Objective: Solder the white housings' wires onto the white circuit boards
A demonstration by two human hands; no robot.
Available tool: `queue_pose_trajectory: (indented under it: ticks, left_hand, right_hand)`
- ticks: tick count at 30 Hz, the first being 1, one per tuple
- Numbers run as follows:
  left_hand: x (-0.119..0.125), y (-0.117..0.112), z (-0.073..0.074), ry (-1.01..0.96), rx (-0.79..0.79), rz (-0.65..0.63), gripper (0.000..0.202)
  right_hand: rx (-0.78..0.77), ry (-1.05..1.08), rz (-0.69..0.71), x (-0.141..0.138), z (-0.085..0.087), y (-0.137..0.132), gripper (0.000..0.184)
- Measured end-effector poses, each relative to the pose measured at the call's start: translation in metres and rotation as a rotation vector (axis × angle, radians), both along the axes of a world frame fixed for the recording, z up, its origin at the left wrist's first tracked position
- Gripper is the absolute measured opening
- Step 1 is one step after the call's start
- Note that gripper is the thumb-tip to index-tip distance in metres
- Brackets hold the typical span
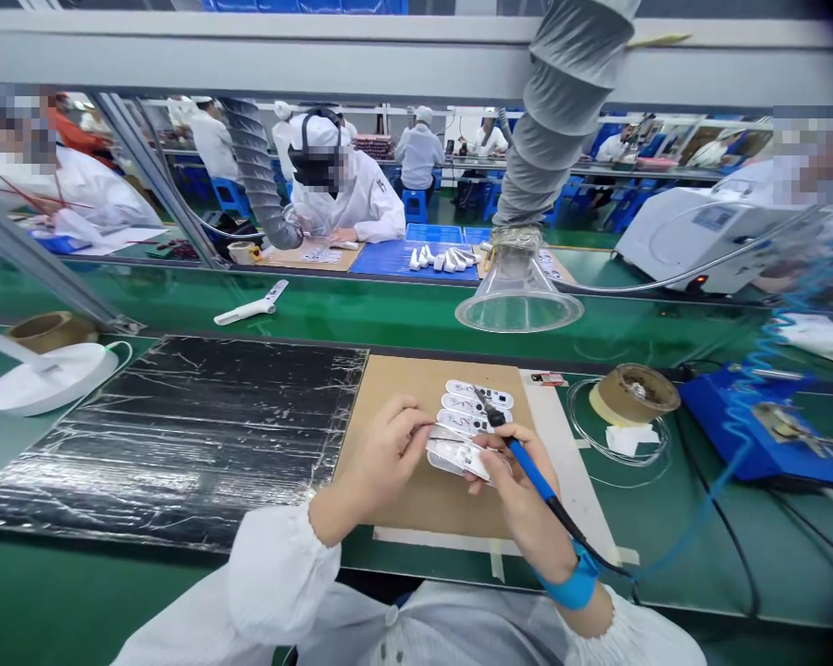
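Observation:
My right hand (pixel 524 490) is closed around a soldering iron (pixel 528 462) with a blue handle, its dark tip end pointing up and left over the boards. The same hand's fingertips touch a white piece (pixel 462 453) with a thin dark line along it. At that piece's left end, the thumb and forefinger of my left hand (pixel 395 449) are pinched together; what lies between them is too small to make out. Just beyond my fingers, several white rounded circuit boards (pixel 468 398) lie in a row on brown cardboard (pixel 389 379).
A clear extraction funnel (pixel 520 310) hangs above the bench. To the right are a tape roll (pixel 635 393), coiled wire and a blue stand (pixel 770 430). A black mat (pixel 180 425) lies left. Across the green divider, a white handheld part (pixel 254 305) rests near co-workers.

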State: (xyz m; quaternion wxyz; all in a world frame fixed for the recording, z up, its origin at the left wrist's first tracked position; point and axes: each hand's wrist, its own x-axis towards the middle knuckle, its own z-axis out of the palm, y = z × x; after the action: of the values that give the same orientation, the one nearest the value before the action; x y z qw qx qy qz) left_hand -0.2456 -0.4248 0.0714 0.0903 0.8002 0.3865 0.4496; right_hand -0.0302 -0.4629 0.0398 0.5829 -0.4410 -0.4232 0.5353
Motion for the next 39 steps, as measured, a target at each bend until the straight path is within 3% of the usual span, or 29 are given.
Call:
queue_pose_trajectory:
  ticks: [3, 6, 9, 14, 18, 24, 30, 34, 39]
  left_hand:
    - [-0.003, 0.006, 0.012, 0.258, -0.113, -0.203, 0.011]
    - [-0.001, 0.013, 0.026, 0.458, -0.127, -0.306, 0.013]
    - [0.006, 0.016, 0.03, 0.515, -0.148, -0.346, 0.018]
    - [0.014, 0.013, 0.018, 0.547, -0.16, -0.274, 0.013]
    - [0.014, 0.011, 0.011, 0.47, -0.223, -0.247, 0.012]
    - [0.007, 0.018, 0.013, 0.055, -0.597, -0.394, 0.006]
    - [-0.001, 0.034, 0.016, 0.097, -0.862, -0.601, 0.018]
    - [0.004, 0.039, 0.018, 0.167, -0.882, -0.593, 0.021]
    - [0.011, 0.058, 0.011, 0.13, -0.79, -0.482, 0.022]
  right_hand:
    - [0.03, -0.046, 0.023, 0.011, -0.002, -0.003, 0.037]
    - [0.047, -0.064, 0.043, 0.015, -0.002, -0.01, 0.031]
    - [0.063, -0.061, 0.028, 0.015, -0.002, -0.016, 0.028]
    - [0.039, -0.052, 0.019, 0.02, -0.009, -0.016, 0.03]
    - [0.011, -0.011, 0.003, 0.024, -0.01, -0.013, 0.035]
    - [-0.032, 0.009, -0.011, 0.025, 0.0, -0.006, 0.037]
    - [-0.008, -0.066, 0.033, 0.03, -0.001, 0.002, 0.031]
    - [0.033, -0.204, -0.018, 0.04, -0.005, 0.01, 0.028]
    - [0.203, -0.425, -0.318, 0.072, -0.01, 0.032, 0.041]
